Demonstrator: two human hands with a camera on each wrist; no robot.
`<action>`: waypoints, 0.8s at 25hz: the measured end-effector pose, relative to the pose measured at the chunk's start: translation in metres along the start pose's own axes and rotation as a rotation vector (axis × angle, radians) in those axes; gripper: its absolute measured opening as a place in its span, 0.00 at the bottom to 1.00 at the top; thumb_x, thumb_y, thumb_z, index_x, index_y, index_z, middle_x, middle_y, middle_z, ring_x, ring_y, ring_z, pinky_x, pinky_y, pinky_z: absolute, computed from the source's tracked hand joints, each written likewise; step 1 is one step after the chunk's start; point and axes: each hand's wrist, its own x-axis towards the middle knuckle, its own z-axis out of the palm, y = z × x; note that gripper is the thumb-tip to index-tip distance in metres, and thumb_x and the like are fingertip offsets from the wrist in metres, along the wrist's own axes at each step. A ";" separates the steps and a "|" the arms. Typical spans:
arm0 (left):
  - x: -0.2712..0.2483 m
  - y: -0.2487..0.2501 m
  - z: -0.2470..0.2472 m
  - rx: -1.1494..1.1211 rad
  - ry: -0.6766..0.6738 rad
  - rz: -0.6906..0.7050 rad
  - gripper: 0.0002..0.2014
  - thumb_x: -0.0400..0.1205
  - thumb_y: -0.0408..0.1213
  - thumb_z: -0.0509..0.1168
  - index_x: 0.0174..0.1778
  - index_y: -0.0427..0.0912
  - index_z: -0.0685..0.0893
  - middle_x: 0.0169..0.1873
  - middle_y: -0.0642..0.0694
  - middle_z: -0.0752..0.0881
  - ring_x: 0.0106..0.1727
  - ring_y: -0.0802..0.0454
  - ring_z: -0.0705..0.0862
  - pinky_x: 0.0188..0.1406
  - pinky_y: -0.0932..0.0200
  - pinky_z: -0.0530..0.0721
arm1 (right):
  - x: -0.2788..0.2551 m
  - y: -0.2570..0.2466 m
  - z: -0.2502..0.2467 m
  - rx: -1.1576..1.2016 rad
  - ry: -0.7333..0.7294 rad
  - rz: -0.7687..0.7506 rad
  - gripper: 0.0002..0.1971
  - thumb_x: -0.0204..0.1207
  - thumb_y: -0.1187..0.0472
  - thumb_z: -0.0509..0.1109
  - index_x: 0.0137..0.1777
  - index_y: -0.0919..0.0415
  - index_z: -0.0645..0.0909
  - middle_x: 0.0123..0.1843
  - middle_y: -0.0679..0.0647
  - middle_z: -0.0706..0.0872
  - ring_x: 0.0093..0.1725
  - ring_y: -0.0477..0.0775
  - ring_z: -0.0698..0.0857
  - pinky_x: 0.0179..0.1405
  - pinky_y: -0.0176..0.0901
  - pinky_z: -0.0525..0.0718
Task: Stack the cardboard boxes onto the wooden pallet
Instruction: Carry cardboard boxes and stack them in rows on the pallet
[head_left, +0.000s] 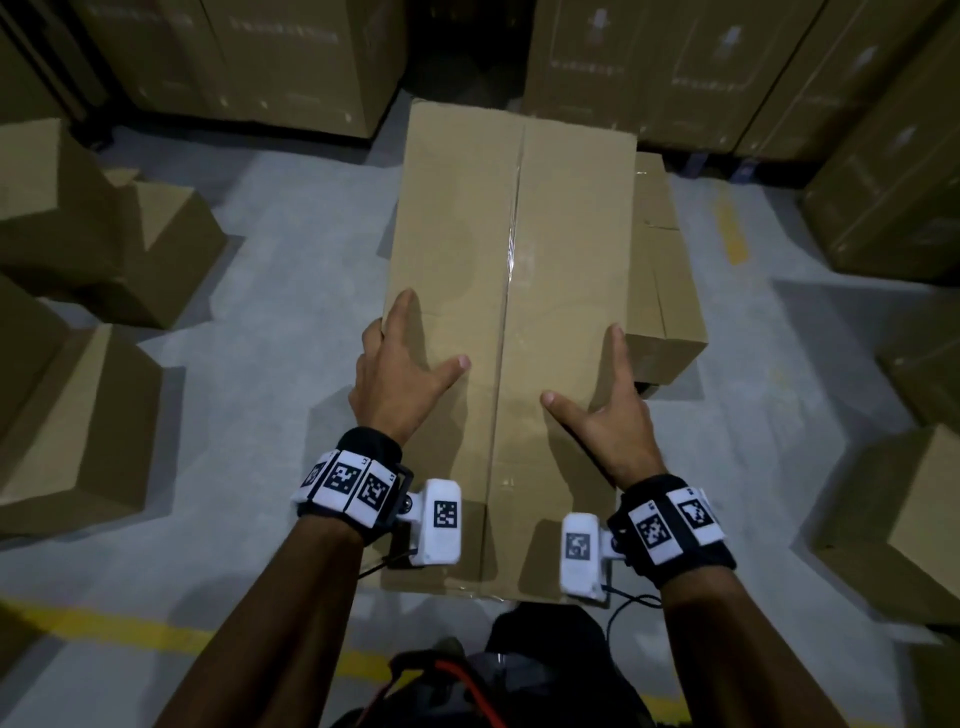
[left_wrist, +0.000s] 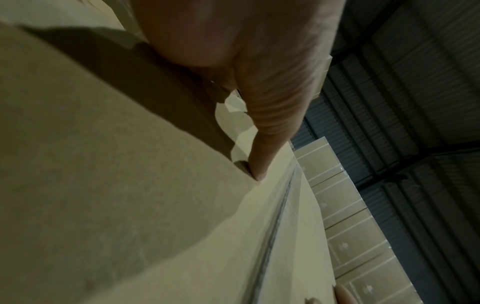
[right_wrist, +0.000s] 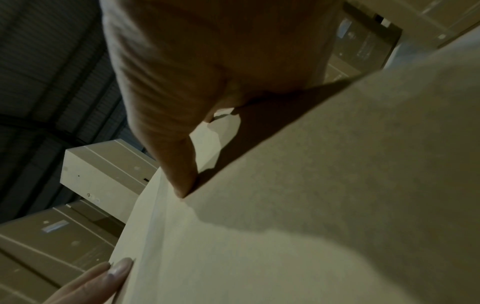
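2 hands are resting on top of a long cardboard box (head_left: 511, 322) that is lying lengthwise straight out in front of me, its taped seam (head_left: 511, 291) running away from me between them. My left hand (head_left: 397, 374) is lying flat near the box's left edge, thumb spread wide toward the seam, while the other fingers are reaching over that edge. My right hand (head_left: 605, 415) is mirroring it near the right edge, thumb stretched inward, forefinger pointing along the top, the rest dropping down the side where I cannot tell how they are lying. Both wrist views are showing a thumb tip pressing on the cardboard. A second box (head_left: 667, 270) is sitting lower, just beside and partly under the long one on the right. More boxes (head_left: 78, 415) are standing around on the grey floor (head_left: 291, 249), which is carrying a yellow line (head_left: 130, 631). Taller stacks (head_left: 249, 57) are rising behind.
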 end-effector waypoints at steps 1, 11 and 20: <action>0.013 -0.001 0.003 -0.005 0.005 -0.004 0.47 0.73 0.59 0.75 0.83 0.68 0.54 0.82 0.49 0.61 0.77 0.41 0.71 0.67 0.41 0.74 | 0.013 -0.001 0.003 0.005 -0.006 0.006 0.57 0.70 0.46 0.82 0.86 0.33 0.42 0.89 0.48 0.58 0.86 0.58 0.61 0.83 0.64 0.63; 0.187 0.038 0.056 0.031 0.017 -0.091 0.48 0.73 0.59 0.75 0.84 0.67 0.53 0.82 0.48 0.61 0.76 0.40 0.71 0.69 0.39 0.75 | 0.218 -0.007 0.008 0.037 -0.117 -0.014 0.56 0.72 0.51 0.81 0.88 0.38 0.42 0.89 0.42 0.52 0.86 0.51 0.54 0.81 0.54 0.58; 0.325 0.048 0.070 0.029 -0.128 -0.172 0.53 0.73 0.52 0.79 0.87 0.60 0.50 0.82 0.40 0.58 0.76 0.36 0.71 0.74 0.45 0.73 | 0.361 -0.022 0.031 0.031 -0.219 0.044 0.58 0.69 0.50 0.84 0.88 0.36 0.43 0.89 0.46 0.56 0.86 0.53 0.58 0.78 0.50 0.61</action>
